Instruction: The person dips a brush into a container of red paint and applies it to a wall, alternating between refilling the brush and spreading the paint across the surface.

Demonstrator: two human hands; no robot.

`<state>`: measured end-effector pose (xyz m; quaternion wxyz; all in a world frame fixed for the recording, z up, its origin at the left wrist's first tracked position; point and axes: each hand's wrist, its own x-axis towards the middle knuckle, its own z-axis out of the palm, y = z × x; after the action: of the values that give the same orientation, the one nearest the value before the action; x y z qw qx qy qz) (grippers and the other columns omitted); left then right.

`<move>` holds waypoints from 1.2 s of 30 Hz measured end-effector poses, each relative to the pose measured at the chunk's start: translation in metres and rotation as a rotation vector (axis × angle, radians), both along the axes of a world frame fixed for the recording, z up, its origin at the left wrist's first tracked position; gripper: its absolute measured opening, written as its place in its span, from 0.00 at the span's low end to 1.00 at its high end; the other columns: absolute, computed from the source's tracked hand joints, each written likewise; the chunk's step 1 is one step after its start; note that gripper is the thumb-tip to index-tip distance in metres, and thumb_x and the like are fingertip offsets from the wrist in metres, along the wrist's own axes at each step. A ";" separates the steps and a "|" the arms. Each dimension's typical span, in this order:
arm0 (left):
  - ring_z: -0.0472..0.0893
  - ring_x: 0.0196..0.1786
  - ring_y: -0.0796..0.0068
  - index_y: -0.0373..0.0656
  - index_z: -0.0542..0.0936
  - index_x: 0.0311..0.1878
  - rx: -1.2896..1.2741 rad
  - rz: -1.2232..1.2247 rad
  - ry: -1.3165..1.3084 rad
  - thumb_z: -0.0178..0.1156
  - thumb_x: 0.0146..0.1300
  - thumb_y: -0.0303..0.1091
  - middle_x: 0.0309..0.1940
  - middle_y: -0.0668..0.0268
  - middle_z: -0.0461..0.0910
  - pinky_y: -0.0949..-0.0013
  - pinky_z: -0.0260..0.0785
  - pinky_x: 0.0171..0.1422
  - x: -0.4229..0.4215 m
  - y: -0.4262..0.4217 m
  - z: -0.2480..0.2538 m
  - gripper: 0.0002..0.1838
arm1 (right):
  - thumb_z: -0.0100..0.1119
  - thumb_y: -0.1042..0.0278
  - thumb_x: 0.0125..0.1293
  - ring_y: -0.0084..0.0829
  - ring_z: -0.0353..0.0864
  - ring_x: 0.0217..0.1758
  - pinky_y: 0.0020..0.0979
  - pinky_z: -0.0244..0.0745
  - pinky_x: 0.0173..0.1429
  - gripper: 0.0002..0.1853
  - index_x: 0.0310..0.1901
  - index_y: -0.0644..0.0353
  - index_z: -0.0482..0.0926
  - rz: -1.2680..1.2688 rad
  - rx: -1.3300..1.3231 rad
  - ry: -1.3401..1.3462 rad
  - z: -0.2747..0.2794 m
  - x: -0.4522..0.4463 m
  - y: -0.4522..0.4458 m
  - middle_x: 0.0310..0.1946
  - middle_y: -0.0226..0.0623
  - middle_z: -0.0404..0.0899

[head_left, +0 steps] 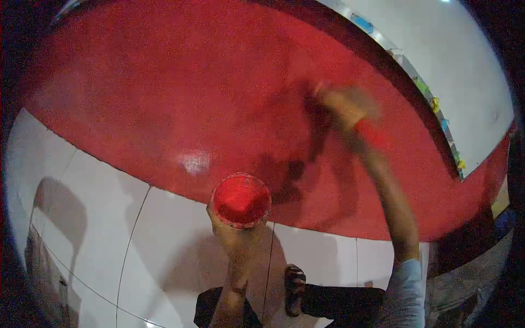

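My left hand (236, 236) is wrapped around a round pot of red paint (240, 199), its open top facing me and its rim smeared. Over the red-painted surface (180, 82), my right hand (344, 106) is reached out and blurred by motion, a red band at its wrist. It seems closed on a short tool that looks like a paintbrush (318, 89), whose dark end is at the red surface. The blur hides the fingers' exact grip. Shadows of the arm and hand fall across the red.
White tiles (104, 208) with dark joints border the red surface along a curved-looking edge. At upper right stands a pale panel (465, 71), with several blue, yellow and green bits along its edge. A dark band runs beside it. My dark-clothed legs (344, 303) show at the bottom.
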<state>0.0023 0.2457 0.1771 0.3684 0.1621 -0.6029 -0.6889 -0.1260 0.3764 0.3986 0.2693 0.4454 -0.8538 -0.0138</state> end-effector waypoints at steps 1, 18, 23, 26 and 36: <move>0.73 0.55 0.59 0.40 0.58 0.60 -0.053 0.001 -0.040 0.78 0.30 0.34 0.55 0.56 0.68 0.61 0.69 0.58 0.002 0.000 0.006 0.51 | 0.59 0.70 0.56 0.36 0.78 0.29 0.33 0.73 0.31 0.09 0.40 0.52 0.82 -0.005 -0.147 0.079 0.024 -0.002 -0.008 0.31 0.35 0.80; 0.73 0.54 0.60 0.38 0.61 0.57 0.414 -0.132 0.129 0.76 0.33 0.31 0.51 0.54 0.70 0.62 0.70 0.55 0.002 0.003 0.023 0.46 | 0.58 0.65 0.54 0.42 0.77 0.39 0.39 0.77 0.38 0.20 0.50 0.34 0.76 0.230 0.059 0.518 -0.033 -0.046 -0.015 0.45 0.32 0.77; 0.73 0.53 0.61 0.39 0.60 0.58 0.186 0.027 0.204 0.77 0.32 0.30 0.52 0.55 0.69 0.61 0.69 0.56 -0.007 0.007 -0.014 0.47 | 0.63 0.66 0.47 0.33 0.77 0.35 0.33 0.75 0.32 0.18 0.44 0.40 0.80 0.338 -0.065 0.458 -0.031 -0.016 -0.023 0.41 0.33 0.79; 0.72 0.54 0.60 0.42 0.59 0.59 0.204 -0.006 0.179 0.76 0.32 0.29 0.53 0.55 0.68 0.61 0.71 0.55 -0.002 0.010 -0.008 0.48 | 0.66 0.69 0.44 0.32 0.78 0.33 0.30 0.73 0.31 0.17 0.41 0.48 0.82 0.471 -0.300 0.808 0.046 -0.027 -0.064 0.35 0.35 0.80; 0.71 0.55 0.59 0.40 0.58 0.59 0.172 0.050 0.184 0.77 0.31 0.30 0.53 0.55 0.67 0.60 0.70 0.57 0.005 0.001 -0.008 0.49 | 0.64 0.64 0.48 0.33 0.77 0.31 0.32 0.73 0.30 0.17 0.43 0.37 0.82 0.483 -0.248 0.613 0.003 -0.020 -0.079 0.37 0.31 0.79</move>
<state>0.0078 0.2466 0.1692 0.4238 0.1442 -0.5009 -0.7407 -0.1459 0.2974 0.4014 0.5584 0.5726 -0.5999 0.0208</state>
